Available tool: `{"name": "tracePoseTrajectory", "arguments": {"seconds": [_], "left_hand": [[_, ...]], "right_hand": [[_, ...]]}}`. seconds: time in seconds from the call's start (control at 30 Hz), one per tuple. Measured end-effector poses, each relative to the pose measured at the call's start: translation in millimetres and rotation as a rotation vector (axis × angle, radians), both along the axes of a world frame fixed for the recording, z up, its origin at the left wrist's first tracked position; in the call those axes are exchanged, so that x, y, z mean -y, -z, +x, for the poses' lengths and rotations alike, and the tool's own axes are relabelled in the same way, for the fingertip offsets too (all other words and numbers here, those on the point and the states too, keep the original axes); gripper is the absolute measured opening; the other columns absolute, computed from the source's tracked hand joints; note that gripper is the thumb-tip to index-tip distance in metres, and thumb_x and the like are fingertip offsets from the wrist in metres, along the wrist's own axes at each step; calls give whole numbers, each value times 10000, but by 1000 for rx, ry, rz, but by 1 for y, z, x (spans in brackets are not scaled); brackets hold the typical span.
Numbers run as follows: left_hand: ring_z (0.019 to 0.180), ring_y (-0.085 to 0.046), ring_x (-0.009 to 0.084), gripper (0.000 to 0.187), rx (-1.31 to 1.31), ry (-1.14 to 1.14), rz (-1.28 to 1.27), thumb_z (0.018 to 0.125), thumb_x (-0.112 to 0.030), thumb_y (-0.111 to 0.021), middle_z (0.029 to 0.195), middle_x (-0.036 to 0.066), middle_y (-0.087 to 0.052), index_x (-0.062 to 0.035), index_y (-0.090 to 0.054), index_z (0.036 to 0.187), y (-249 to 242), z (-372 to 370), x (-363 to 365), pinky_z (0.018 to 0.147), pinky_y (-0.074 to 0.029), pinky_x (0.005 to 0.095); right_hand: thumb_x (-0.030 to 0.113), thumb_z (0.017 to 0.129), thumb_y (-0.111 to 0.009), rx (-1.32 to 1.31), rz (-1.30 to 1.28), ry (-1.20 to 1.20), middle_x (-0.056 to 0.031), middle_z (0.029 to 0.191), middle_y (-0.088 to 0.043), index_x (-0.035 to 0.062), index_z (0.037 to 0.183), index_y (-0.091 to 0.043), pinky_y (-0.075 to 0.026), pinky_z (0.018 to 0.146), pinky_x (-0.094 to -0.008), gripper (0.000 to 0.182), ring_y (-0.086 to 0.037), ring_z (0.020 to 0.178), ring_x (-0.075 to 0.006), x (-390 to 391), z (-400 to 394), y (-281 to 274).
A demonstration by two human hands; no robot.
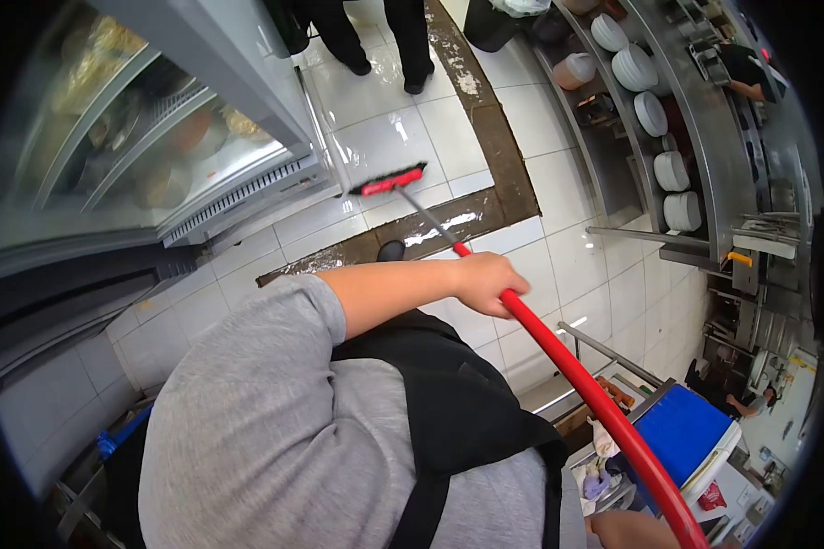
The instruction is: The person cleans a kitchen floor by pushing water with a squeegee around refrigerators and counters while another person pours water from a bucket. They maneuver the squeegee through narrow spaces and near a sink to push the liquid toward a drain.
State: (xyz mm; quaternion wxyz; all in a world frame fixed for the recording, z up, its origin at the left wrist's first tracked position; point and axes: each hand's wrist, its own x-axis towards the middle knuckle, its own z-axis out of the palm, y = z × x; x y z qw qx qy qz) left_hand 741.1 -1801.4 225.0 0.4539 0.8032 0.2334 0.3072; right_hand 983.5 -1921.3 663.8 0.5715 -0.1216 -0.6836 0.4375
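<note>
Gripping the red broom handle (577,366), the left hand (488,282) wraps its fingers round it — the right hand (627,531) clasps lower, brush head (392,180) on wet tiles (384,137).

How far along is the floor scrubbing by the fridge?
Done: the white tiles near the display fridge and the brown floor strip shine wet. In hand: the left hand and right hand grip the red-handled brush, its head on the tiles by the fridge base. Left: tiles nearer the shelving look less wet, though that's hard to judge.
</note>
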Motion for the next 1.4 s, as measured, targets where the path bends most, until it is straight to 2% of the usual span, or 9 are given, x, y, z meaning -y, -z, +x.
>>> {"name": "tracePoseTrajectory", "arguments": {"seconds": [0.43, 0.53, 0.63, 0.67, 0.8, 0.9, 1.03, 1.33, 1.4], "left_hand": [[606, -562, 362, 264, -165, -302, 88, 758, -223, -670, 604, 132, -530, -62, -479, 674, 88, -114, -119, 548, -431, 449], [607, -561, 366, 287, -230, -483, 54, 778, -253, -667, 598, 134, -527, -60, -486, 670, 72, -134, -140, 555, -433, 454], [598, -559, 364, 305, -233, -506, 57, 808, -286, -654, 595, 134, -531, -73, -492, 661, 46, -117, -128, 555, -432, 459], [592, -558, 363, 317, -253, -483, 16, 816, -303, -647, 592, 132, -533, -79, -493, 655, 46, -105, -118, 555, -432, 459], [607, -579, 353, 280, -329, -453, -158, 798, -284, -636, 586, 126, -547, -92, -495, 651, 91, -99, -90, 557, -449, 442], [709, -625, 348, 110, -365, -515, -126, 671, -191, -652, 691, 120, -622, -126, -577, 716, 127, -134, -114, 623, -487, 439], [779, -562, 359, 244, -507, -836, 78, 828, -231, -638, 767, 141, -572, -48, -536, 703, 155, -186, -159, 703, -458, 449], [630, -543, 334, 370, -294, -860, -69, 834, -322, -653, 598, 112, -542, -92, -500, 587, 73, -54, -141, 631, -443, 429], [670, -570, 338, 275, -356, -735, -186, 837, -267, -608, 641, 109, -576, -102, -549, 625, 77, -44, -130, 681, -452, 436]], "right_hand": [[522, 936, -479, -53, -134, 100, 53, 541, -374, 151, 692, -426, -328, 501, -229, 447, -354, 458, -75, -103, -100, 103], [556, 931, -459, -191, -155, 375, 45, 511, -308, 152, 683, -378, -268, 495, -253, 482, -262, 440, -79, -120, -120, 116], [530, 932, -485, -362, -142, 259, 41, 498, -357, 150, 666, -384, -316, 482, -245, 475, -317, 415, -73, -141, -96, 77], [155, 855, -610, -281, -139, 426, 65, 443, -412, 179, 577, -358, -349, 467, -194, 376, -378, 380, -36, -148, -75, 61], [340, 888, -649, -175, -259, 226, 61, 454, -371, 159, 674, -376, -330, 472, -206, 391, -351, 408, -52, -173, -77, 97], [327, 947, -535, -225, -246, 270, 47, 446, -362, 159, 675, -337, -368, 416, -233, 375, -360, 362, -57, -178, -71, 145], [551, 963, -327, -132, -318, 371, 29, 515, -347, 149, 711, -315, -404, 545, -309, 475, -351, 435, -109, -186, -99, 226], [395, 918, -594, -195, -190, 60, 73, 517, -351, 166, 649, -347, -354, 569, -276, 432, -349, 446, -60, -241, -9, 105], [339, 898, -638, -103, -265, -255, 75, 501, -372, 152, 616, -350, -281, 401, -245, 445, -328, 361, -65, -259, -6, 111]]}}
